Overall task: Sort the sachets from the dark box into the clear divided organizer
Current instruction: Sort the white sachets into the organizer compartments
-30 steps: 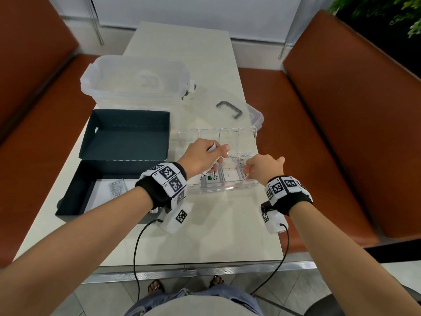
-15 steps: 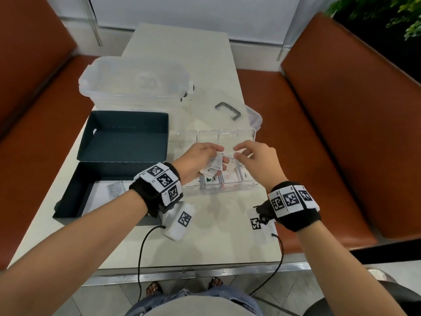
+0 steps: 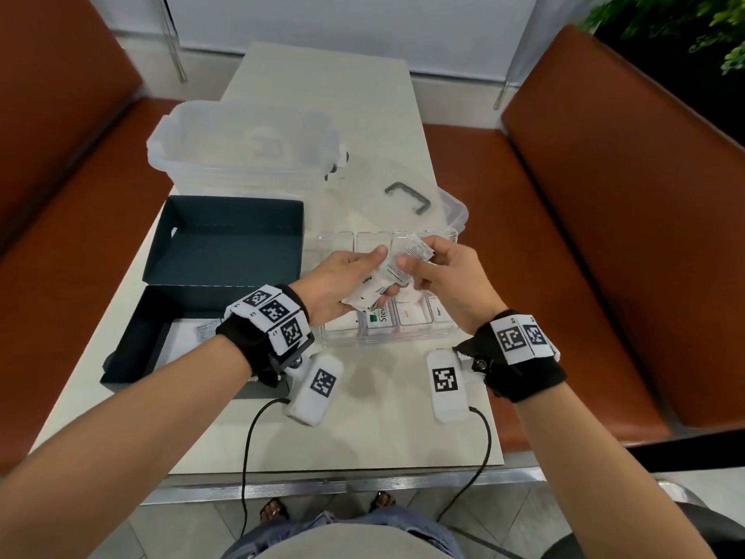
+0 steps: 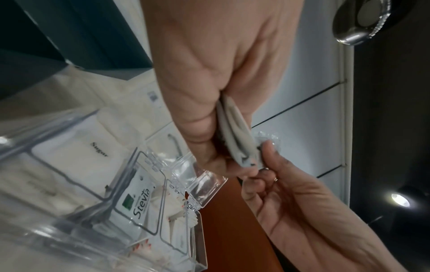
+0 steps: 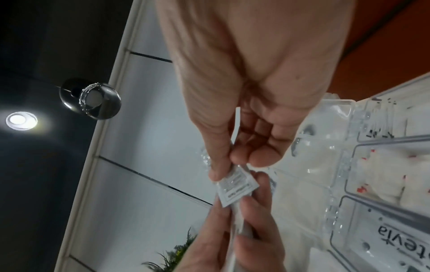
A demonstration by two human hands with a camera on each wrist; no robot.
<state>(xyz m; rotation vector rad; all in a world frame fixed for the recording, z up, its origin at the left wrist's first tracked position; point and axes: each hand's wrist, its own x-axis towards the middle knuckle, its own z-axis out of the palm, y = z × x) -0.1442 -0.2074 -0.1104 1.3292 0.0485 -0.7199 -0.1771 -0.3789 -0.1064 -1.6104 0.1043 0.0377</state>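
Note:
Above the clear divided organizer, my left hand grips a small bundle of white sachets. My right hand pinches the top sachet of that bundle between thumb and forefinger. In the right wrist view, the pinched sachet shows small print. The left wrist view shows the folded sachets in my left hand, with Stevia and Sugar sachets lying in the organizer below. The dark box sits open at the left with a white paper inside.
The dark lid lies behind the box. At the back of the pale table stand a clear plastic tub and a clear lid with a grey handle. Orange benches flank the table.
Both hands lifted from the organizer's front row. My right hand came over from the right-hand compartment and took hold of a sachet in the left hand's bundle.

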